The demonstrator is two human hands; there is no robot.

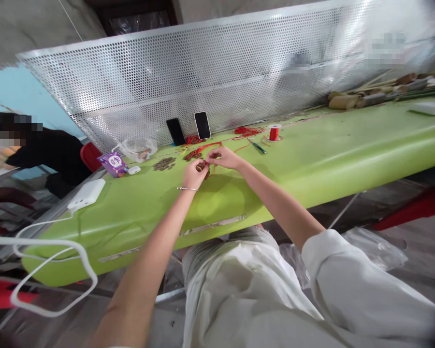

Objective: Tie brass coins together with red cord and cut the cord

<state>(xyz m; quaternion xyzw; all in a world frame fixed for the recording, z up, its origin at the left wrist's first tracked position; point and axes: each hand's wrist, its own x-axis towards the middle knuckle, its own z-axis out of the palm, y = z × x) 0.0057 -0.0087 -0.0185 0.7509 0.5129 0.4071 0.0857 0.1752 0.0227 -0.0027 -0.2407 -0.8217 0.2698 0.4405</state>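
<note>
While L hand (195,175) and R hand (223,157) meet over the desk (311,159), fingers pinched on red cord (204,166) btwn them, best keep it taut & low w/ small pulls.

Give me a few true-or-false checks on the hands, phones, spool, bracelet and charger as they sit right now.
1. The left hand and right hand both pinch a small red cord piece over the green table. True.
2. The two phones lie flat mid-table. False: they lean upright against the perforated screen.
3. The red spool stands to the right of the phones. True.
4. The bracelet is on the right wrist. False: it is on the left wrist.
5. The white charger sits beside the red spool. False: it lies at the table's left end, far from the spool.
</note>
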